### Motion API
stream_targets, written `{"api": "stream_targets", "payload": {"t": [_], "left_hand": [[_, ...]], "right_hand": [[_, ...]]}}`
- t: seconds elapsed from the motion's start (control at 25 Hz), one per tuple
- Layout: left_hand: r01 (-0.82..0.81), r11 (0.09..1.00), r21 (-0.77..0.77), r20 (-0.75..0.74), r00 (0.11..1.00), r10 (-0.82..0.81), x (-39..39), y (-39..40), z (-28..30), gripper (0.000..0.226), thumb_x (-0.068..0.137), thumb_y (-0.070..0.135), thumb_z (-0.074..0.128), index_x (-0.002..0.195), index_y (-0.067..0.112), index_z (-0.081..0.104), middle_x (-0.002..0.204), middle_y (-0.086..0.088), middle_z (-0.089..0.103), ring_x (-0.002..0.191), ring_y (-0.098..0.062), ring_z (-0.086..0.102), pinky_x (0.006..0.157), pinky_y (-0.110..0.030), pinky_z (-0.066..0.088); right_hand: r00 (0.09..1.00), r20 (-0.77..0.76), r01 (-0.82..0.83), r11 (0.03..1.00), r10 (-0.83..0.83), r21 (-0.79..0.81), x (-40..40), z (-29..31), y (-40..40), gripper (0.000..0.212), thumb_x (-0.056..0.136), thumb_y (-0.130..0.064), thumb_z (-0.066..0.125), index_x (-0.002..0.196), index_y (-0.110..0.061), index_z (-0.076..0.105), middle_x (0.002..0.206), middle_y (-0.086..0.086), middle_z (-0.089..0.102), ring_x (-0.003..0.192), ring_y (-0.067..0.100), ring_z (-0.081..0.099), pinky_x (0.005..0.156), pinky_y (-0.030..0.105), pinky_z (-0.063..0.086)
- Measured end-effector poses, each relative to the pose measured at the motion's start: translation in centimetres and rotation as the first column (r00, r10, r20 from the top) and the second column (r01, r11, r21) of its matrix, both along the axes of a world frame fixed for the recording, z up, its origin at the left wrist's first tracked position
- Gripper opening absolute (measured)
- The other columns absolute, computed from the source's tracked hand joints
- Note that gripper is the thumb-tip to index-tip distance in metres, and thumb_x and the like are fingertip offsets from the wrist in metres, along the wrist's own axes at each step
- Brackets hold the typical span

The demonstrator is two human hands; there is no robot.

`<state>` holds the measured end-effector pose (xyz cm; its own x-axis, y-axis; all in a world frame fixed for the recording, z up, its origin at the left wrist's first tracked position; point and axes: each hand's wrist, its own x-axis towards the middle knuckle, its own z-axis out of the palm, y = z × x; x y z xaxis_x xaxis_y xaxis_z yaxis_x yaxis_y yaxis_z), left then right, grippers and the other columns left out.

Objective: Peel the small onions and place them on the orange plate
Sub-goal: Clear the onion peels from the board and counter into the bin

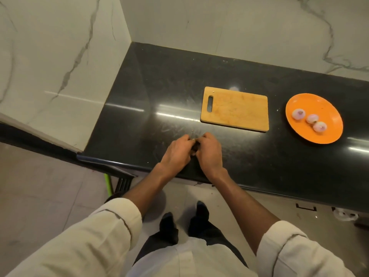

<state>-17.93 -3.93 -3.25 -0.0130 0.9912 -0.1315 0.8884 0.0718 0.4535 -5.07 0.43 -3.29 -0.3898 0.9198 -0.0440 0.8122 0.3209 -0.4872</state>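
Now both hands meet over the black counter, the left hand and right hand closed together around something small and dark, probably an onion being peeled; it is mostly hidden. Three peeled onions, pale pink and shiny, lie on the orange plate, beyond the empty cutting board.

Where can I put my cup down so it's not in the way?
Bare counter lies left of the cutting board, and between board and orange plate. The near edge is crowded: both hands work there.
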Motion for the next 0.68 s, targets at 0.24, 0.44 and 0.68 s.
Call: {"api": "stream_targets", "payload": {"t": [0.24, 0.44, 0.68], "left_hand": [[-0.253, 0.966, 0.056, 0.069, 0.966, 0.249, 2.2, -3.5, -0.1, 0.018, 0.096, 0.014, 0.064, 0.108, 0.014, 0.077, 0.100, -0.007, 0.073, 0.087, -0.030, 0.071, 0.073, -0.040, 0.055], [-0.522, 0.851, 0.065, 0.271, 0.830, 0.488, -0.2, -9.9, 0.0, 0.026, 0.082, 0.003, 0.076, 0.103, 0.018, 0.083, 0.095, 0.001, 0.081, 0.087, -0.014, 0.073, 0.081, -0.035, 0.058], [-0.767, 0.642, -0.006, 0.351, 0.600, 0.719, -6.7, -22.7, -0.4, 0.026, 0.089, 0.002, 0.072, 0.107, 0.019, 0.082, 0.098, 0.006, 0.076, 0.091, -0.007, 0.070, 0.087, -0.022, 0.056]], "right_hand": [[0.981, -0.064, 0.176, 0.981, -0.181, -0.080, -0.6, 0.2, -3.8, 0.010, 0.091, -0.003, 0.066, 0.085, -0.008, 0.073, 0.086, 0.008, 0.069, 0.074, 0.024, 0.066, 0.063, 0.030, 0.049], [0.972, -0.185, 0.084, 0.951, -0.144, -0.297, -3.1, 0.8, -7.4, 0.019, 0.082, -0.005, 0.073, 0.096, -0.014, 0.083, 0.091, 0.005, 0.079, 0.084, 0.024, 0.074, 0.081, 0.037, 0.061], [0.972, -0.234, -0.132, 0.897, 0.033, -0.422, -11.9, -0.8, -17.7, 0.021, 0.078, -0.012, 0.068, 0.091, -0.023, 0.081, 0.087, -0.003, 0.077, 0.081, 0.017, 0.071, 0.076, 0.033, 0.058]]}}
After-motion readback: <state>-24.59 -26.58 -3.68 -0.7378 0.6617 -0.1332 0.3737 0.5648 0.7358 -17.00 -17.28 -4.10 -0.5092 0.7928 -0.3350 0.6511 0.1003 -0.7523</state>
